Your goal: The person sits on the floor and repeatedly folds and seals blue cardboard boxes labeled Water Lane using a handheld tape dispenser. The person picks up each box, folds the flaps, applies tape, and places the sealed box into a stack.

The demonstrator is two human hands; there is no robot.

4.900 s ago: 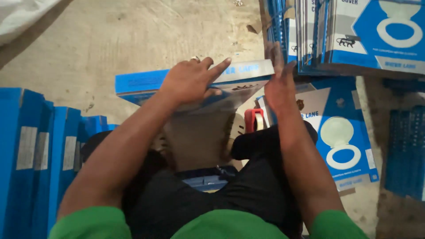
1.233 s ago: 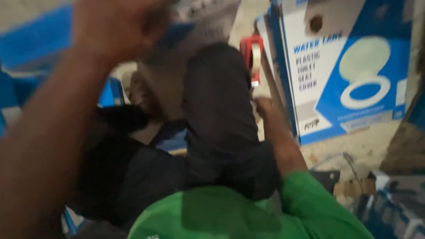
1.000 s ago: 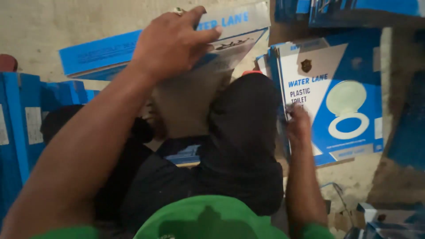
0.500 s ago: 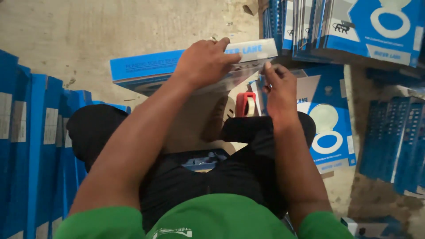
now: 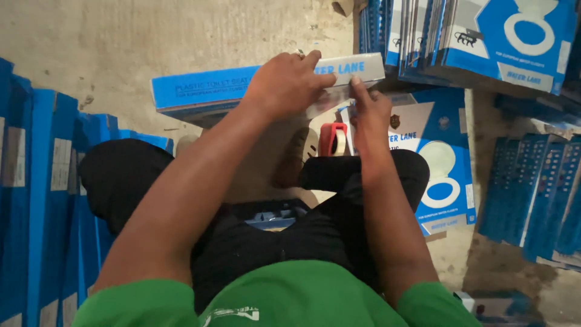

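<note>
- Left hand (image 5: pixel 289 85) still presses flat on the blue flat box (image 5: pixel 266 85), standing at 12 o'clock above the knees.
- Right hand (image 5: pixel 368 112) has closed in, fingertips pinching the box's end flap.
- Red tape dispenser (image 5: pixel 333 138) stays beneath.

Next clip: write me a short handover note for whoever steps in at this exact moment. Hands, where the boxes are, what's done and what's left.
Left hand: palm down on the top edge of the flat blue box, which stands on the floor in front of the knees.
Right hand: fingers pressing at the box's right end, below the edge.
Red tape roll: on the floor below the box, untouched.
Done: blue boxes stand in a row on the left.
Left: more boxes stacked top right, one lying flat by the right knee. Whether this box's end is sealed cannot be seen.
</note>
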